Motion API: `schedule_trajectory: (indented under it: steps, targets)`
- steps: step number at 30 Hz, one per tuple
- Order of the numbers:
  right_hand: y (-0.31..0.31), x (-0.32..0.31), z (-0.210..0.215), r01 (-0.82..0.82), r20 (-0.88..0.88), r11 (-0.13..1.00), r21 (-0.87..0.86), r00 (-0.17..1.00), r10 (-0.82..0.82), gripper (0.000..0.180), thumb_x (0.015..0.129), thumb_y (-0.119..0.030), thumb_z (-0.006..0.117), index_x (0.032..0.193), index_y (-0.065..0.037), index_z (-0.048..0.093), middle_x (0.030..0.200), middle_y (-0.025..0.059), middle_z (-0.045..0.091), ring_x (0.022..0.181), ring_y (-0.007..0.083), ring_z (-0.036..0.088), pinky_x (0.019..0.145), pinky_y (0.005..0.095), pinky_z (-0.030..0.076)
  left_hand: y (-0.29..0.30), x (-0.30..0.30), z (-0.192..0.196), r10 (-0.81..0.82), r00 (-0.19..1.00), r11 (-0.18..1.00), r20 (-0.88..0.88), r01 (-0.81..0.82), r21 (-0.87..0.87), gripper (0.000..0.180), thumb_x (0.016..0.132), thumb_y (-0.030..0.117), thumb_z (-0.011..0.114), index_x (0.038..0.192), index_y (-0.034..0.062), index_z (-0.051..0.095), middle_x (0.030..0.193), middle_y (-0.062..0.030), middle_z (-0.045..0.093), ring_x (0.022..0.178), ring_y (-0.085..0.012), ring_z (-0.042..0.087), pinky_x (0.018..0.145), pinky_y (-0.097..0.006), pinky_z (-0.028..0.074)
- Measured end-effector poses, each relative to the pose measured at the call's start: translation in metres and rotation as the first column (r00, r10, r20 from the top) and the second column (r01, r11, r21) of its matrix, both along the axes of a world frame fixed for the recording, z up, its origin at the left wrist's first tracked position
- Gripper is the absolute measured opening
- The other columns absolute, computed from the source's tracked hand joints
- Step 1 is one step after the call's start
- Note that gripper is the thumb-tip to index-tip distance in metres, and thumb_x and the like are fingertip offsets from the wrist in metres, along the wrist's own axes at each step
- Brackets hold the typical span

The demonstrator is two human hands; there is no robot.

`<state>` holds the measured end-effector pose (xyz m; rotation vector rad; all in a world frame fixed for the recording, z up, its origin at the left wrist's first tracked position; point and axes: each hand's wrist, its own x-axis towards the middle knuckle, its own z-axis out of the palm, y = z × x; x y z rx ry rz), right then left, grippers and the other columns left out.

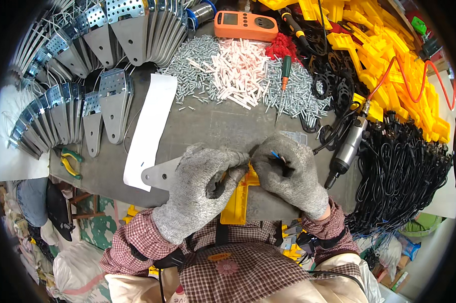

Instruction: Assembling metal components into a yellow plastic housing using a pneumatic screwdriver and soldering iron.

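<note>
Both my hands wear grey knit gloves and meet over the near middle of the table. My left hand [200, 184] is closed, thumb and fingers pinched around the upper end of a yellow plastic housing [234, 206]. A flat grey metal plate [159, 174] with holes sticks out from beneath that hand to the left. Right of the housing, my right hand [291, 174] is closed with curled fingers; a short blue-ended wire [275, 154] pokes out between them. The fingertips of both hands come close together at the housing's top, where gloves hide the detail.
A white paper strip [151, 129] lies to the left, near green-yellow pliers [70, 164]. Perforated metal plates [114, 106] stand far left. Beyond are screws [195, 65], pale plugs [240, 70], an orange meter [245, 25] and a screwdriver [285, 76]. Rightward lie a power driver [349, 146] and black cables [402, 177].
</note>
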<state>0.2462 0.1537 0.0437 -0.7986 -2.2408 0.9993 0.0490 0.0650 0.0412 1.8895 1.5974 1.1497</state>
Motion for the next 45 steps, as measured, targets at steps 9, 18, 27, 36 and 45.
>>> schedule_trajectory:
  steps: [9,18,27,36,45]
  targets:
    - [0.0,0.004,-0.007,0.12,-0.143,0.893,-0.435,0.969,-0.2,0.017,0.092,-0.016,0.07,0.105,-0.005,0.068,0.083,0.0048,0.066,0.067,0.0098,0.056,0.06,0.0276,0.047,-0.017,0.009,0.01,0.011,0.99,1.0,-0.139,-0.013,-0.012,0.041,0.077,0.014,0.086,0.109,0.0058,0.061,0.102,-0.0071,0.069,0.103,-0.025,0.063,0.111,-0.051,0.036]
    - [0.002,-0.006,0.005,0.076,0.228,0.971,-0.228,0.973,-0.022,0.026,0.089,-0.022,0.074,0.108,-0.005,0.071,0.082,0.0084,0.066,0.075,0.0147,0.062,0.069,0.0341,0.051,-0.017,0.013,0.001,0.071,0.995,0.997,-0.064,-0.071,0.002,0.049,0.074,0.006,0.088,0.109,0.0072,0.055,0.099,-0.0066,0.064,0.1,-0.0259,0.059,0.098,-0.046,0.042]
    - [0.004,-0.011,0.02,0.119,0.33,0.935,-0.334,0.944,-0.002,0.028,0.089,-0.022,0.075,0.109,-0.003,0.07,0.082,0.0077,0.067,0.078,0.0151,0.063,0.072,0.0311,0.051,-0.018,0.01,-0.01,0.078,0.996,0.997,-0.037,-0.078,0.016,0.042,0.075,0.004,0.085,0.104,0.0073,0.055,0.098,-0.0076,0.062,0.096,-0.0276,0.06,0.095,-0.045,0.043]
    - [0.002,-0.005,0.006,0.04,-0.069,0.852,-0.522,0.994,-0.089,0.018,0.094,-0.018,0.071,0.102,-0.002,0.072,0.085,0.0105,0.071,0.078,0.0189,0.068,0.071,0.0327,0.053,-0.009,0.009,0.002,0.029,0.991,0.999,0.134,-0.026,-0.024,0.045,0.079,0.005,0.085,0.114,0.003,0.057,0.107,-0.009,0.063,0.103,-0.0237,0.064,0.093,-0.037,0.051]
    - [-0.003,0.0,0.009,0.033,0.014,0.997,-0.067,0.999,-0.032,0.02,0.093,-0.02,0.072,0.106,-0.006,0.072,0.082,0.0121,0.069,0.072,0.0272,0.07,0.066,0.0351,0.054,-0.007,0.012,-0.003,0.166,0.684,0.975,0.711,-0.005,-0.223,0.02,0.089,0.005,0.077,0.105,0.0009,0.066,0.1,-0.0063,0.069,0.09,-0.0169,0.069,0.095,-0.035,0.05]
